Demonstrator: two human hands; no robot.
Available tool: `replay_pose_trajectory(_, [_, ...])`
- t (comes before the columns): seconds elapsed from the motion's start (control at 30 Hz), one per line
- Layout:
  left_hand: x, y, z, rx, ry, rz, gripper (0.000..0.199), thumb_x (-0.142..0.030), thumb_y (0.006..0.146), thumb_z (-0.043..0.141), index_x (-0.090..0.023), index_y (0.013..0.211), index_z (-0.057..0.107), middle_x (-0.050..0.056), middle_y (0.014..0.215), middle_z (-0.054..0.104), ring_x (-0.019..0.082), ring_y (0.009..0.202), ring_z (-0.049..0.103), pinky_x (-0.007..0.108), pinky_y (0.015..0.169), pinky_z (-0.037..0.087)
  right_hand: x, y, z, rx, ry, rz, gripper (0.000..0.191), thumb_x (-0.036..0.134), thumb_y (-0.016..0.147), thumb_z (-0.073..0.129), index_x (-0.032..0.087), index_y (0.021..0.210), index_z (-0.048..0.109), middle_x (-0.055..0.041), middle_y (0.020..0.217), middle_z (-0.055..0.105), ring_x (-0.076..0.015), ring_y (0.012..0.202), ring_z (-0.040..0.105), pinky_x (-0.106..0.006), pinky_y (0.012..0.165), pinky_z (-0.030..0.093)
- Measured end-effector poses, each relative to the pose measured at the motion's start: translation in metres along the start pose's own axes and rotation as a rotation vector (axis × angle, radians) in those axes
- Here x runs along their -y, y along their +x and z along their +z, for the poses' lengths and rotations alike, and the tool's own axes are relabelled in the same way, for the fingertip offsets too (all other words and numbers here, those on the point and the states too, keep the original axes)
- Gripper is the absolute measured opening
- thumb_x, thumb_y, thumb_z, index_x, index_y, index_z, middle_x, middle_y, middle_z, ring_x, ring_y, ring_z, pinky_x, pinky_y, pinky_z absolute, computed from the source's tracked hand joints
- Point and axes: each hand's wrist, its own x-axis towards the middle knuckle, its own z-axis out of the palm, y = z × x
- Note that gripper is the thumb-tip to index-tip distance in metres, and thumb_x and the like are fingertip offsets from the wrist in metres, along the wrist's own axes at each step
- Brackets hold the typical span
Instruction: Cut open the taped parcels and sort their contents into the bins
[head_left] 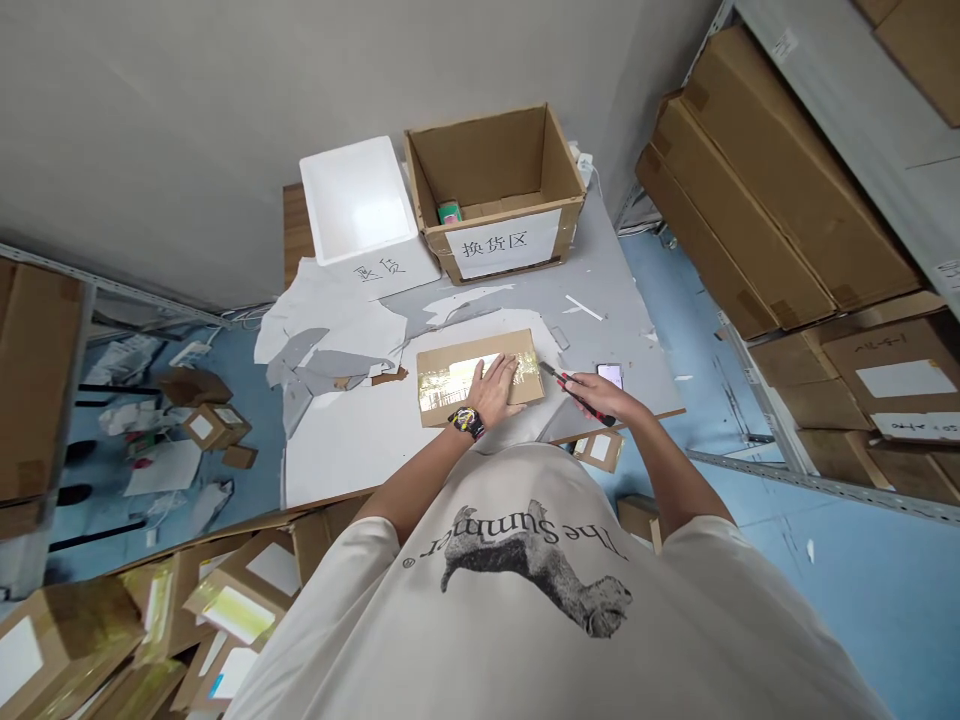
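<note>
A flat cardboard box (435, 368) with shiny tape and a white label lies on the table in front of me. My left hand (495, 388), with a watch on the wrist, rests flat on top of it, fingers stretched out. In my right hand (604, 393) is a utility knife (570, 388) with a red and black handle. Its tip points left at the box's right end; whether it touches the cardboard I cannot tell. A phone (610, 375) with a lit screen lies just beyond my right hand.
Behind the box stand a white foam box (360, 205) and an open carton (495, 165) with a green item inside. Torn white sheeting (330, 320) covers part of the table (607, 280). Taped parcels (240, 610) are piled at lower left; shelves with cartons (765, 190) rise at right.
</note>
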Motion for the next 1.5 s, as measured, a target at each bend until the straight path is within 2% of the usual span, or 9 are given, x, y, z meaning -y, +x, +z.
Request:
replay_pose_trajectory(0.13, [0.005,-0.02,-0.003,-0.002,-0.059,0.047,0.104,-0.059,0.101,0.075,-0.023,0.186,0.028,0.017,0.191,0.034,0.038,0.181,0.022,0.063,0.148,0.011,0.005,0.001,0.016,-0.271,0.141,0.001,0.042,0.065,0.105,0.056,0.026,0.119,0.06,0.0018,0.075,0.065,-0.0181,0.059,0.062,-0.028,0.057,0.052])
replay_pose_trajectory(0.27, [0.002,-0.044,-0.012,-0.113,-0.232,-0.018,0.074,-0.055,0.113,0.059,-0.026,0.18,0.044,0.013,0.182,0.051,0.034,0.171,0.045,0.057,0.143,0.035,0.036,0.018,0.061,-0.348,0.273,-0.086,0.054,0.061,0.105,0.048,0.027,0.146,0.053,-0.0051,0.098,0.077,-0.0243,0.088,0.075,-0.033,0.077,0.063])
replay_pose_trajectory(0.4, [-0.001,-0.065,-0.016,-0.209,-0.488,-0.124,0.071,-0.049,0.114,0.057,-0.026,0.179,0.042,0.012,0.164,0.069,0.03,0.137,0.075,0.047,0.122,0.059,0.075,0.035,0.119,-0.307,0.084,-0.189,0.06,0.058,0.115,0.038,0.026,0.166,0.043,-0.0149,0.132,0.08,-0.0332,0.134,0.071,-0.042,0.106,0.062])
replay_pose_trajectory(0.5, [0.007,-0.079,-0.012,-0.267,-0.585,-0.211,0.076,-0.044,0.112,0.06,-0.021,0.181,0.036,0.013,0.14,0.08,0.028,0.11,0.081,0.044,0.104,0.065,0.095,0.038,0.159,-0.166,-0.162,-0.248,0.06,0.056,0.12,0.036,0.031,0.175,0.04,-0.0125,0.135,0.082,-0.0361,0.139,0.07,-0.05,0.117,0.058])
replay_pose_trajectory(0.67, [0.042,-0.113,-0.004,-0.539,-0.829,-0.31,0.051,-0.042,0.115,0.054,-0.02,0.161,0.059,0.011,0.118,0.083,0.025,0.093,0.079,0.039,0.087,0.065,0.104,0.039,0.2,-0.111,-0.429,-0.491,0.058,0.046,0.119,0.043,0.03,0.175,0.052,-0.0111,0.152,0.077,-0.0354,0.145,0.068,-0.054,0.127,0.052])
replay_pose_trajectory(0.9, [0.103,-0.17,0.004,-0.723,-1.059,-0.637,0.054,-0.061,0.112,0.059,-0.022,0.148,0.057,0.012,0.125,0.086,0.015,0.068,0.074,0.027,0.058,0.056,0.116,0.067,0.222,-0.17,-1.022,-0.348,0.075,0.048,0.107,0.076,0.019,0.172,0.053,-0.0215,0.179,0.05,-0.0453,0.168,0.039,-0.069,0.142,0.021])
replay_pose_trajectory(1.2, [0.14,-0.203,0.031,-0.565,-1.21,-0.613,0.069,-0.072,0.102,0.069,-0.016,0.14,0.078,0.013,0.114,0.088,0.019,0.072,0.078,0.029,0.063,0.06,0.137,0.093,0.241,-0.112,-1.213,-0.125,0.093,0.041,0.078,0.106,0.021,0.156,0.059,-0.0249,0.161,0.06,-0.0527,0.153,0.052,-0.071,0.127,0.042])
replay_pose_trajectory(1.37, [0.153,-0.213,0.031,-0.501,-1.208,-0.547,0.071,-0.073,0.1,0.071,-0.015,0.142,0.08,0.013,0.112,0.089,0.018,0.069,0.075,0.03,0.064,0.06,0.146,0.094,0.238,-0.113,-1.199,-0.152,0.09,0.035,0.074,0.106,0.022,0.152,0.061,-0.0208,0.168,0.053,-0.0416,0.128,0.073,-0.055,0.118,0.054])
replay_pose_trajectory(1.5, [0.165,-0.217,0.025,-0.456,-1.153,-0.493,0.068,-0.07,0.102,0.068,-0.015,0.139,0.082,0.012,0.109,0.089,0.017,0.066,0.073,0.031,0.067,0.061,0.142,0.093,0.232,-0.121,-1.142,-0.202,0.084,0.035,0.08,0.101,0.022,0.153,0.061,-0.0189,0.174,0.05,-0.0394,0.134,0.071,-0.05,0.118,0.054])
